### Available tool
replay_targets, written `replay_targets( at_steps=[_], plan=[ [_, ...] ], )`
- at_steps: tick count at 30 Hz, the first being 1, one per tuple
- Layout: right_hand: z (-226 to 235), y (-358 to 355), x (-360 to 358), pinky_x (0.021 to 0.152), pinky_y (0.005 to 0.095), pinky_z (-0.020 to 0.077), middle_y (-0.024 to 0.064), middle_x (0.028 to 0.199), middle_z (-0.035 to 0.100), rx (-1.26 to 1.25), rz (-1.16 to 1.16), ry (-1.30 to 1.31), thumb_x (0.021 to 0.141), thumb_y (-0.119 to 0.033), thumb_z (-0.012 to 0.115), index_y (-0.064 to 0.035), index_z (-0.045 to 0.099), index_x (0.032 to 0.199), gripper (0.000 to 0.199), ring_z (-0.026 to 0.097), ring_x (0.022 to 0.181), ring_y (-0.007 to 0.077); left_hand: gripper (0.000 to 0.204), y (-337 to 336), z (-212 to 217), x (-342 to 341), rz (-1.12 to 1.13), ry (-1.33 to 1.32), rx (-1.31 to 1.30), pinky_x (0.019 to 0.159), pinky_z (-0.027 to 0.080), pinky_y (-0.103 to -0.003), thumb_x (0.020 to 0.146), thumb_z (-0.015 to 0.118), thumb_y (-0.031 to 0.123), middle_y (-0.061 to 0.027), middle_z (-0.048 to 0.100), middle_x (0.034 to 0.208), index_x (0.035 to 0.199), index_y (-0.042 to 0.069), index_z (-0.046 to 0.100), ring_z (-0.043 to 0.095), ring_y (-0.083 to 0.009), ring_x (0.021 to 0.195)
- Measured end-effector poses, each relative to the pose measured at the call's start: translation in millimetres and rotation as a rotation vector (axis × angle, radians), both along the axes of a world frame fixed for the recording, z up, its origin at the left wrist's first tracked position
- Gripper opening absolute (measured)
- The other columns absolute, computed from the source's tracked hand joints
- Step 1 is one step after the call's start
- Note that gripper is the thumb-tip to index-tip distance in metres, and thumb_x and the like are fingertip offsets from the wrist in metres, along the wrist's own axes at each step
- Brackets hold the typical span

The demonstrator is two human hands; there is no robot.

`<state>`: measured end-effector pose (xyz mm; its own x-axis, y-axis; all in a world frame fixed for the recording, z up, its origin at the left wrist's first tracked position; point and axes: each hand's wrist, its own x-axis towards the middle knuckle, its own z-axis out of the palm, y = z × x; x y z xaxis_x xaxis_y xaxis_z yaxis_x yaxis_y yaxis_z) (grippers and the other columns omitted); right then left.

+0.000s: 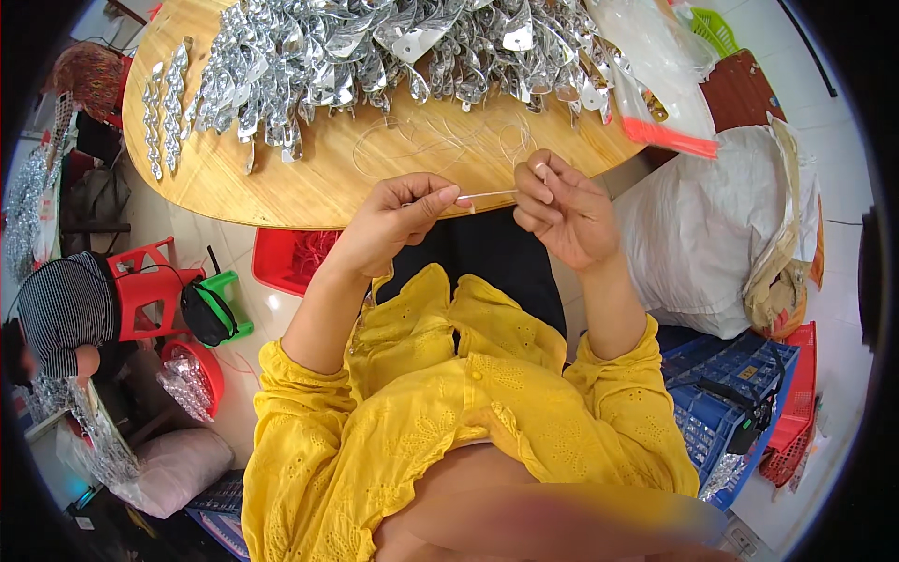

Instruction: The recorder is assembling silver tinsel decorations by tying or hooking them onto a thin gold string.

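A thin white string [492, 194] is stretched short and taut between my two hands, just off the table's near edge. My left hand [409, 211] pinches one end between thumb and forefinger. The fingers of my right hand [568, 208] are curled closed around the other end. Loose coils of clear thread [421, 145] lie on the wooden table [309, 187] beyond my hands. Behind them is a large heap of shiny silver twisted strips [375, 56]. Several more silver twists [173, 103] lie apart at the table's left.
A clear plastic bag [655, 56] and orange-pink strands [670, 138] hang at the table's right edge. A big white sack [702, 225] and a blue crate [712, 393] stand at right. A red bin [267, 262] sits below the table; another person [70, 309] works at left.
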<state>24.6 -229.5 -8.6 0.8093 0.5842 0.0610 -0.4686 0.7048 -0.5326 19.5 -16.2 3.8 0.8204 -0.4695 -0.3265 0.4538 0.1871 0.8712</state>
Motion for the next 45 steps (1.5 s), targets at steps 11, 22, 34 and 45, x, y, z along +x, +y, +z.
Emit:
replay_targets(
  at_steps=[11, 22, 34, 45],
  plan=[
    [23.8, 10.2, 0.5, 0.048, 0.0193, 0.0278, -0.0023, 0.061, 0.035, -1.295, -0.56, -0.895, 0.079, -0.007, 0.051, -0.0016, 0.047, 0.068, 0.013, 0.033, 0.054, 0.0051, 0.01, 35.9, -0.4, -5.2, 0.298, 0.033, -0.334, 0.036, 0.016, -0.016, 0.08, 0.05, 0.015, 0.0067, 0.033, 0.052, 0.078, 0.005, 0.05, 0.023, -0.0009, 0.041],
    [30.7, 19.9, 3.6, 0.053, 0.0184, 0.0269, -0.0031, 0.064, 0.036, -0.918, -0.441, -0.637, 0.082, -0.011, 0.047, -0.0034, 0.045, 0.071, 0.013, 0.032, 0.058, 0.0046, 0.022, 26.4, -12.0, -26.0, -0.06, 0.143, -0.284, 0.046, 0.028, -0.017, 0.079, 0.052, 0.017, 0.0044, 0.04, 0.06, 0.095, 0.003, 0.051, 0.036, -0.0037, 0.051],
    [59.6, 37.8, 24.0, 0.06, 0.0174, 0.0352, 0.0069, 0.091, 0.053, -0.843, -0.636, -0.634, 0.082, -0.019, 0.048, -0.0023, 0.035, 0.119, 0.042, 0.043, 0.066, 0.007, 0.024, 107.5, 2.6, -68.9, 0.1, -0.368, -0.039, 0.038, 0.033, -0.016, 0.076, 0.051, 0.005, -0.0079, 0.055, 0.069, 0.098, -0.003, 0.05, 0.046, -0.0051, 0.047],
    [11.8, 12.0, -4.4, 0.058, 0.0185, 0.0396, 0.0057, 0.075, 0.056, -1.001, -0.323, -0.574, 0.077, -0.004, 0.053, 0.0012, 0.055, 0.092, 0.015, 0.052, 0.067, 0.0093, 0.039, 289.0, 63.7, 70.5, 0.929, -0.627, 0.879, 0.071, 0.039, -0.018, 0.081, 0.046, 0.01, -0.0071, 0.051, 0.107, 0.118, -0.001, 0.038, 0.051, -0.0087, 0.085]
  ],
)
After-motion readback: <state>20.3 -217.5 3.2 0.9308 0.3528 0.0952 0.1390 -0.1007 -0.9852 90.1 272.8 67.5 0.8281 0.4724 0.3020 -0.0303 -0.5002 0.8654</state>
